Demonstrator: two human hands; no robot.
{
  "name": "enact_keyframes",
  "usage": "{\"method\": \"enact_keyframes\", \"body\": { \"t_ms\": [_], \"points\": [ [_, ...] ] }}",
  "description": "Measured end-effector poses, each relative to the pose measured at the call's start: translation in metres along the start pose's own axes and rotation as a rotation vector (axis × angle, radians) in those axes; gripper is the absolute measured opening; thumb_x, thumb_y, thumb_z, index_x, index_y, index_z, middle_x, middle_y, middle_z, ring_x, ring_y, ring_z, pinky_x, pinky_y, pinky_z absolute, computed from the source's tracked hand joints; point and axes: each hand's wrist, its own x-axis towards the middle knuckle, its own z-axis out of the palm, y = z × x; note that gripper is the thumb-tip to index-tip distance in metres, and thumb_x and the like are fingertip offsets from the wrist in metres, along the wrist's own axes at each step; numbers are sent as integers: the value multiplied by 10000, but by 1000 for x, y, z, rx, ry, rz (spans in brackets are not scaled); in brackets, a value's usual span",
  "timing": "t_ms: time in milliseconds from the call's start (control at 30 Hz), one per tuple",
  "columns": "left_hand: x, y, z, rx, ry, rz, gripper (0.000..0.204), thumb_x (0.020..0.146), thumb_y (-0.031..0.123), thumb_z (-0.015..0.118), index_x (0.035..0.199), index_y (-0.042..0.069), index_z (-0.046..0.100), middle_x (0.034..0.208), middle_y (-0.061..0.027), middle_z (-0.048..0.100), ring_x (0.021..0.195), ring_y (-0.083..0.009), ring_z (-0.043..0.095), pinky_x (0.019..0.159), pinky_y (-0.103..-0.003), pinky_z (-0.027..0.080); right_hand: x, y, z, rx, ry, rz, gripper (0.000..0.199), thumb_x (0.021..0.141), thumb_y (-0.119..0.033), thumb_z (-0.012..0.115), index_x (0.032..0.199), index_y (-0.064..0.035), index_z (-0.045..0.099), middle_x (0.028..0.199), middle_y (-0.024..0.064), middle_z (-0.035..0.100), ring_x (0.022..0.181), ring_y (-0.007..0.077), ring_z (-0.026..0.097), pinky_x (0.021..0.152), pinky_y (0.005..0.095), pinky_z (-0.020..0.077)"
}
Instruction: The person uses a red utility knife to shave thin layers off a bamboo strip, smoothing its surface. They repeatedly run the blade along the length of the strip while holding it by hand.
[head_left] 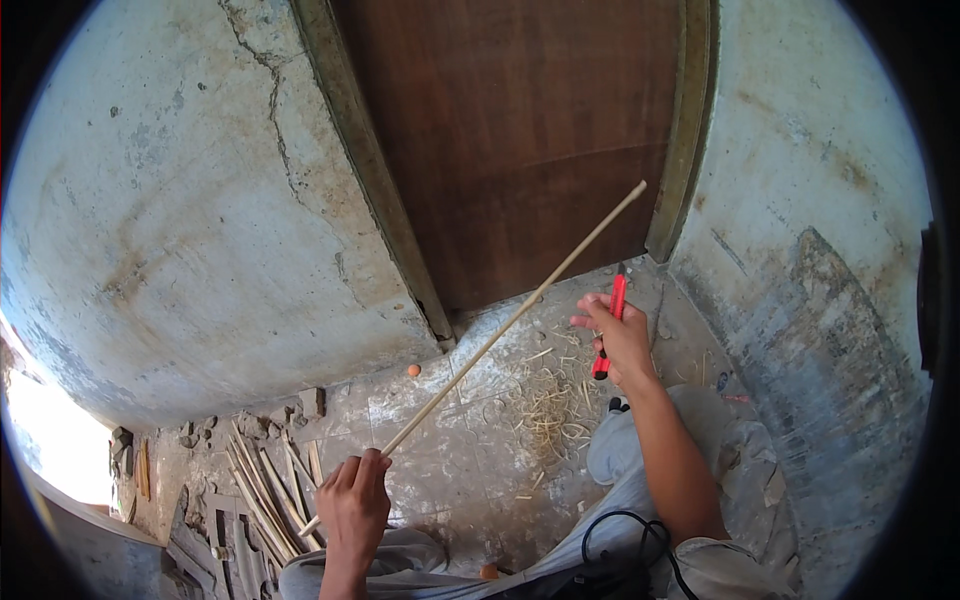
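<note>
Left hand (352,500), fingers clamped on the lower end of a long thin stick (515,318) slanting up toward the door (520,130); right hand (620,340), fingers closed around a red utility knife (612,325), above shavings (545,400) on the floor (450,470).

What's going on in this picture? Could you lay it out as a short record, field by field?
Place: tiled floor by a brown wooden door and cracked wall
Left hand: grips a long thin pale stick, raised slantwise
Right hand: holds a red utility knife, apart from the stick
Floor ahead: pale shavings
Floor left: bundle of similar sticks
Lap: black cable
</note>
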Motion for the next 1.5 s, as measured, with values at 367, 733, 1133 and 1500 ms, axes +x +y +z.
{"method": "enact_keyframes", "body": {
  "t_ms": [367,733,1133,1500],
  "points": [
    [-16,-10,-42,229,159,240,140,814,102,762,914,54,676,731,-39,613,609,-190,557,555,-347,398,5,4,9,466,31,74,180,984,-270,667,1025,-96,644,1016,40,705,726,71,562,513,198,392],
    [-114,8,-120,-115,-552,-444,197,931,110,685,1099,11,715,818,-161,713,692,-259,704,614,-371,543,-56,11,25,325,-162,156,193,921,-185,748,825,-79,618,688,-21,549,515,34,455,422,186,330],
    [-52,37,-79,-194,-320,62,351,940,151,679,1260,28,607,1015,-162,679,876,-335,676,706,-417,551,-79,54,59,315,-244,173,224,889,-157,782,773,-18,649,673,7,587,526,51,474,465,223,362],
    [26,40,48,-1020,-933,-590,334,1066,230,504,1240,-50,562,891,-106,658,612,-120,607,531,-259,477,-72,59,56,165,-302,246,200,920,-186,752,846,-25,661,716,-3,600,563,46,507,464,213,366]
  ]
}}
